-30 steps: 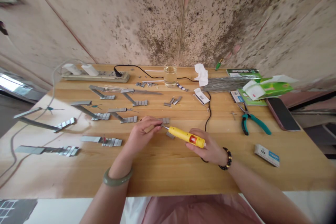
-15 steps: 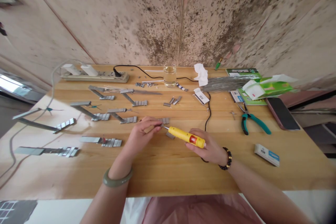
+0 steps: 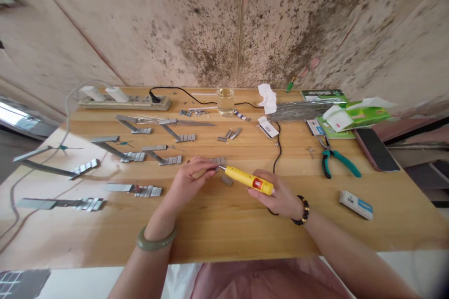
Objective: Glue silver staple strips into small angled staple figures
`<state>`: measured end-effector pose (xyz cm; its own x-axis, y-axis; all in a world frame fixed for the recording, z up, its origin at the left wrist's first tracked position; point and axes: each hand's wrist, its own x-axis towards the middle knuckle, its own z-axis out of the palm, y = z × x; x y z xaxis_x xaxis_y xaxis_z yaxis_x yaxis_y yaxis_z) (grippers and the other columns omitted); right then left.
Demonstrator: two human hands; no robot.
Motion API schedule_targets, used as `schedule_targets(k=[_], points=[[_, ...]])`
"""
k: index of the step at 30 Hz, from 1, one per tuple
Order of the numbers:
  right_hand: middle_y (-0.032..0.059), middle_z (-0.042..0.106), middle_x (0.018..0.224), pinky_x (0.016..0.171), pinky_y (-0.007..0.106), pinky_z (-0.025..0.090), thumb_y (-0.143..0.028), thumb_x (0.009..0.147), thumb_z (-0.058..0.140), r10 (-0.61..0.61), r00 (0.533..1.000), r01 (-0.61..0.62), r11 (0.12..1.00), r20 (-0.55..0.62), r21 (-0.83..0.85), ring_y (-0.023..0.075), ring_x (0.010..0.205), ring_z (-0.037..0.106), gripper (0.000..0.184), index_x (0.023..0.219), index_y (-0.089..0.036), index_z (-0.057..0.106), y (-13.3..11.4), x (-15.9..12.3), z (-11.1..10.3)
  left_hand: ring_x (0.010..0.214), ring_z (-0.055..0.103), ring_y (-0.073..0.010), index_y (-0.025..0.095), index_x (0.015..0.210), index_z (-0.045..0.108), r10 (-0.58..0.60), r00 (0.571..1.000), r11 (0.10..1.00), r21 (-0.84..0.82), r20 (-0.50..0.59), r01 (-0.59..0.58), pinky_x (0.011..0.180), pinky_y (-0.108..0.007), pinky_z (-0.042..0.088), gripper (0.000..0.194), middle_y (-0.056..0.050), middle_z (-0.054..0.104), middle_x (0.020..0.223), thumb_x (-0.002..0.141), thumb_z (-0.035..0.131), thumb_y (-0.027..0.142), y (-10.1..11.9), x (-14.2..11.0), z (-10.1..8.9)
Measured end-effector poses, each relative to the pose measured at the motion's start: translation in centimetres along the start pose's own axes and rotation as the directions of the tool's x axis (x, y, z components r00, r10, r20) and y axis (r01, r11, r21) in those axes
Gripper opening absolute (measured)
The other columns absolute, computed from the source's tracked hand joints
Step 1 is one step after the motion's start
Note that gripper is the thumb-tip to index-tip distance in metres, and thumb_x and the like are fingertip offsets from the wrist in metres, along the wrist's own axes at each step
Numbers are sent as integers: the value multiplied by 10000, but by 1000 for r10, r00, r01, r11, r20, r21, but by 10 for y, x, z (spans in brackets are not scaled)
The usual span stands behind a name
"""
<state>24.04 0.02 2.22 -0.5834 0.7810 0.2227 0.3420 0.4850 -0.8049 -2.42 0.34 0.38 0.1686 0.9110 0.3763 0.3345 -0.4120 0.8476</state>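
My right hand [image 3: 277, 194] is wrapped around a yellow hot glue gun [image 3: 248, 180] with a red window in its side. Its thin metal nozzle points left, at the fingertips of my left hand [image 3: 189, 178]. Those fingers are pinched on a small grey strip [image 3: 215, 168], mostly hidden by them; whether the nozzle touches it I cannot tell. Just behind lies a row of grey plates [image 3: 220, 160], partly covered by my fingers. A loose grey piece [image 3: 227, 180] rests on the wood below the nozzle.
Several grey bent-strip assemblies [image 3: 133, 156] cover the left side. A power strip [image 3: 136, 103] and a glass of yellowish liquid [image 3: 225, 100] stand at the back. On the right are teal-handled pliers [image 3: 340, 161], a phone [image 3: 377, 149], a wire bundle [image 3: 301, 110] and a small box [image 3: 356, 204].
Both hands keep nearly the same pose, the glue gun's nozzle staying at the left fingertips. The whole view has shifted very slightly.
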Motion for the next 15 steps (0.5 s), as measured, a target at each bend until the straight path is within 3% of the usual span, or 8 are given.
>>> schedule_targets(k=[12, 15], points=[[9, 572, 764, 672, 263, 421, -293, 892, 542, 15, 1000, -16, 999, -15, -38, 145, 715, 538, 147, 783, -199, 510, 3, 0, 0, 878, 624, -198, 228, 949, 733, -26, 999, 999, -22, -42, 25, 810, -356, 502, 162, -74, 699, 926, 799, 675, 239, 3, 0, -1], [20, 588, 799, 692, 274, 442, -293, 894, 540, 18, 997, -25, 996, -79, -90, 156, 741, 557, 115, 832, -199, 520, 9, 0, 1, 873, 626, -196, 217, 945, 732, -37, 998, 999, -26, -51, 36, 806, -350, 507, 161, -76, 696, 919, 798, 677, 252, 2, 1, -1]])
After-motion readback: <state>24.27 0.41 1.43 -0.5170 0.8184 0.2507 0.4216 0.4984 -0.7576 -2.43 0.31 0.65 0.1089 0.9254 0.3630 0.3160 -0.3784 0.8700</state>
